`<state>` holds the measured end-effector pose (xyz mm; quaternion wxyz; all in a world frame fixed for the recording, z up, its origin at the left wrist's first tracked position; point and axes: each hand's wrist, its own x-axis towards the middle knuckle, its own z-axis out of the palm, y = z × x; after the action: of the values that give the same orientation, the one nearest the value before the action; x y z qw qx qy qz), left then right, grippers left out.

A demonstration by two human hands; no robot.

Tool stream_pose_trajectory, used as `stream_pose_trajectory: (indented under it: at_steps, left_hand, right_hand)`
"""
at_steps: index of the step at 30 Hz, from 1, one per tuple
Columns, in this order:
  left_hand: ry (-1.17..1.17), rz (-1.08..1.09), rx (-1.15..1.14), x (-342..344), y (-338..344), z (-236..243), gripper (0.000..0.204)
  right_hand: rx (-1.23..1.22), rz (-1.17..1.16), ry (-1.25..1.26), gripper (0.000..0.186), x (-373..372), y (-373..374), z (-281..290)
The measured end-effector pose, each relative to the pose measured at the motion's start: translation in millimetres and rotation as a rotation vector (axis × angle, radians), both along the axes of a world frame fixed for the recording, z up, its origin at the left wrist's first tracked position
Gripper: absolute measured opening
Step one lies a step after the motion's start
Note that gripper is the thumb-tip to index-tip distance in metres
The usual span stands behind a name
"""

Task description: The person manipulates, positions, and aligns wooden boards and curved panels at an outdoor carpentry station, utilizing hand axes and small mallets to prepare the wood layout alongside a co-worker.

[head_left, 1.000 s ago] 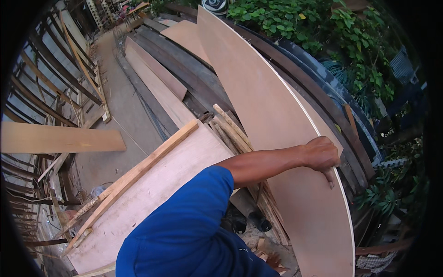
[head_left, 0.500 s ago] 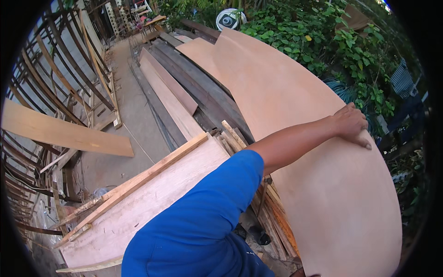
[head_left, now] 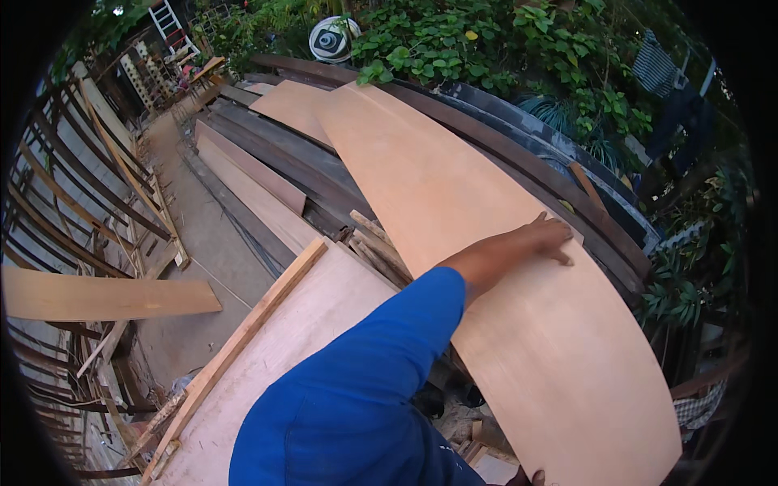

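A long tapered plywood panel [head_left: 551, 348] with a curved outer edge lies over the stacked boards on the right. My left hand [head_left: 551, 243], at the end of a blue-sleeved arm crossing the view, rests on its upper surface near that edge, fingers spread. My right hand [head_left: 527, 478] shows only in part at the panel's lower end, its fingers on the edge. Beside the panel, a pale pink board [head_left: 300, 332] with a wooden batten [head_left: 243, 332] along one side lies at centre left, partly hidden by my arm.
Dark weathered planks [head_left: 267, 154] are piled behind, with leafy plants [head_left: 502, 49] beyond. Curved dark ribs [head_left: 65, 178] stand along the left, a loose light board [head_left: 105, 296] jutting across them. A concrete path [head_left: 186, 340] runs between. A ladder [head_left: 170, 28] stands far back.
The panel has tipped down flatter, its narrow far end now lower and further left in view. My left hand went from gripping its edge to lying open on top.
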<state>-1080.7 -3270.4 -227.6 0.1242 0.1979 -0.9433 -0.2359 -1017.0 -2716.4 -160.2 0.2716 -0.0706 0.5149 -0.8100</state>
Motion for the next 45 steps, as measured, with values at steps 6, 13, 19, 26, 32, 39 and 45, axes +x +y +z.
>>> stream_pose_trajectory:
  at_steps: [6, 13, 19, 26, 32, 39, 45]
  left_hand:
    - [0.339, 0.774, -0.244, 146.2, -11.0, -47.6, 0.069]
    - [1.187, 1.029, 1.438, 313.4, -27.4, -162.6, 0.062]
    - [1.328, 0.815, 1.516, 282.6, -32.8, -148.8, 0.049]
    - [1.271, 1.167, 1.234, 277.8, 36.0, -31.6, 0.039]
    - [1.425, 1.342, 0.925, 362.7, 89.4, 6.5, 0.038]
    - [1.698, 1.216, 0.743, 423.8, 157.5, 98.8, 0.036]
    - [1.763, 1.165, 0.428, 481.5, 221.4, 178.0, 0.036]
  right_hand:
    - [-0.580, 0.288, -0.601, 0.064, -13.5, 35.2, -50.2]
    - [-0.291, -0.206, -0.926, 0.059, -72.1, 66.0, -119.9]
    - [-0.053, -0.151, -0.709, 0.052, -124.3, 72.0, -145.2]
    - [-0.035, 0.039, -0.528, 0.055, -151.9, -19.0, -130.5]
    - [-0.009, 0.285, -0.437, 0.058, -168.9, -124.1, -124.7]
    - [-0.076, 0.498, -0.364, 0.062, -173.6, -233.2, -124.1]
    - [-0.134, 0.653, -0.299, 0.065, -184.2, -320.7, -138.3]
